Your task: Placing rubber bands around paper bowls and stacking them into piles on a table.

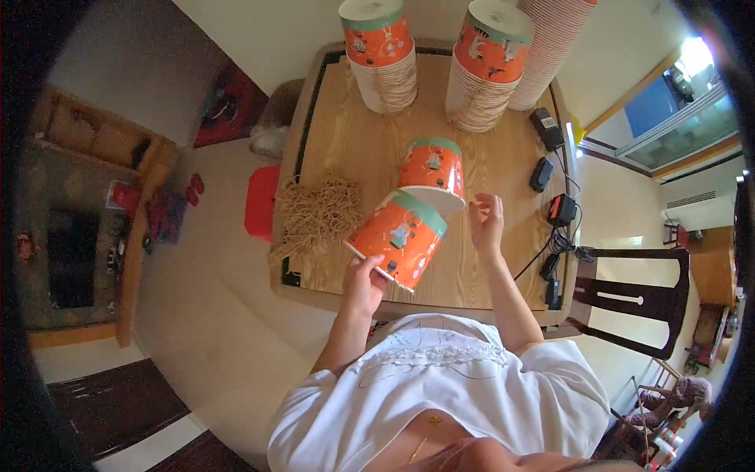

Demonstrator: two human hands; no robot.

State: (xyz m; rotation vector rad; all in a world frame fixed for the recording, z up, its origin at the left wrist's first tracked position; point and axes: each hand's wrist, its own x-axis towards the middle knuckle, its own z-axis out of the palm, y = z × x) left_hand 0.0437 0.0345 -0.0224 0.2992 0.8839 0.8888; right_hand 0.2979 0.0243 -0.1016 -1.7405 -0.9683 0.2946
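Note:
My left hand (363, 288) grips an orange paper bucket (399, 237) by its white rim, thumb on the outside. The bucket is tilted, its green-banded base end pointing away from me, and pictures are printed on its side. Just beyond it a second orange paper bucket (432, 167) stands upside down on the wooden table (503, 271), partly overlapped by the held one. To the right of that bucket my right hand (487, 216) is raised with loosely curled fingers and nothing visible in them. A heap of tan twine pieces (324, 211) lies to the left of the buckets.
Stacks of nested paper buckets stand at the far edge: one on the left (379, 55), another to its right (487, 63), and a taller stack (550, 47) behind. Black power adapters (561, 211) and cables line the right edge. A dark chair (637, 295) and red stool (261, 203) flank the table.

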